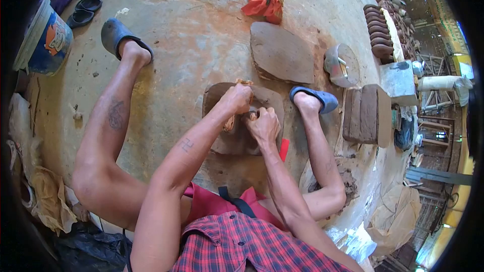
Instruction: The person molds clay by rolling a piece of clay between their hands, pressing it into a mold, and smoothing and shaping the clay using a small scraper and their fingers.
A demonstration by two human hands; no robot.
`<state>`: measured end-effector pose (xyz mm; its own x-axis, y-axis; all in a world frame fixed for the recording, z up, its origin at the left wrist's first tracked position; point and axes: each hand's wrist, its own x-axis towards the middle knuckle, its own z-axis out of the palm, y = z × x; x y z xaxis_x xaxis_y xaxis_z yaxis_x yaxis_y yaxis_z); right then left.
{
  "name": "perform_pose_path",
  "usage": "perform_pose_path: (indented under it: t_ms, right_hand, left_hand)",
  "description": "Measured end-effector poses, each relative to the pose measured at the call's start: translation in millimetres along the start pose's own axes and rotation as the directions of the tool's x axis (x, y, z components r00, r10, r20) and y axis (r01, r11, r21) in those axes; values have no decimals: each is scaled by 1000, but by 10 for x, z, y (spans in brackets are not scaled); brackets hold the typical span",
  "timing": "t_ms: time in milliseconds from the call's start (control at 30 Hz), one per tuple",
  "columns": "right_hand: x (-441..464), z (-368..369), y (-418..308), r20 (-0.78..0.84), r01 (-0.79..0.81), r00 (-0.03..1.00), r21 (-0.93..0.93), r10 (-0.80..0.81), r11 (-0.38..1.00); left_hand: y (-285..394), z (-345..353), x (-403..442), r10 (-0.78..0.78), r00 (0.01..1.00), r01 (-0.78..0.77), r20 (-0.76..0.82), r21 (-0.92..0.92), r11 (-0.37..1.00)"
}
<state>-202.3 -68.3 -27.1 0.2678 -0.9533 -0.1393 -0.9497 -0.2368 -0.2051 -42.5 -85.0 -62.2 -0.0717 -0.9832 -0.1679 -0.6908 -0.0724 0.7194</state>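
Observation:
Between my legs on the floor lies a brown clay slab point(227, 144). Above its middle, my left hand point(238, 98) has its fingers curled around something light brown, perhaps a mould, whose edges show above and below the hand. My right hand point(264, 123) is close beside it on the right, fingers bent and pressed together at a small dark piece that I cannot make out. The hands hide much of the slab's centre. A red strip point(284, 149) sticks out at the slab's lower right edge.
Beyond the slab lies a larger clay slab point(282, 53), with a red cloth bundle point(264, 3) behind it. To the right stand a round container point(343, 65) and a clay block point(367, 115). A bucket point(48, 40) and dark sandals point(84, 12) are at left.

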Motion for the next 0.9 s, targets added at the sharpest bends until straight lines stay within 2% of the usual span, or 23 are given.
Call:
perform_pose_path:
  t_ms: [167,233,300,500,567,600,667,700,733,767,800,833,900]
  right_hand:
    - [29,31,-31,-119,-11,993,-3,10,1000]
    - [68,-57,-80,5,-54,999,-43,54,998]
    - [93,-68,-75,20,-23,1000,-67,24,997]
    - [157,-19,-98,-46,-32,999,-140,26,990]
    - [235,-54,-101,20,-52,998,-130,55,990]
    - [252,-135,-112,19,-50,998,-126,52,991]
    - [295,-353,-107,98,-21,995,-61,27,998]
    - [383,-371,-45,105,-22,994,-60,29,998]
    - [492,-375,17,7,192,981,92,-193,977]
    - [553,-356,67,-128,403,915,215,-384,889]
    - [541,-484,-23,-28,405,912,207,-409,890]
    - [581,-467,-4,-31,402,914,212,-405,891]
    - [733,-396,72,77,738,674,-39,-735,673]
  left_hand:
    - [-10,-8,95,-5,1000,5,-24,-22,1000]
    - [2,-33,98,-13,999,12,-52,-20,1000]
    - [29,7,35,-24,998,22,-54,-24,999]
    - [34,-1,18,-49,994,35,-97,-137,990]
    - [45,-14,11,-145,985,119,-90,-252,961]
    - [40,-43,-27,-147,985,120,-93,-248,961]
    - [52,-89,-155,-301,931,231,-206,-308,923]
    - [66,-103,-232,-306,931,237,-200,-307,922]
    - [84,-97,-326,-395,905,276,-158,-489,828]
    - [128,-89,-414,-470,877,301,-101,-647,701]
    - [204,-42,-540,-451,891,277,-58,-719,638]
    - [295,28,-652,-449,892,278,-57,-714,643]
    - [486,175,-802,-452,892,269,-10,-793,547]
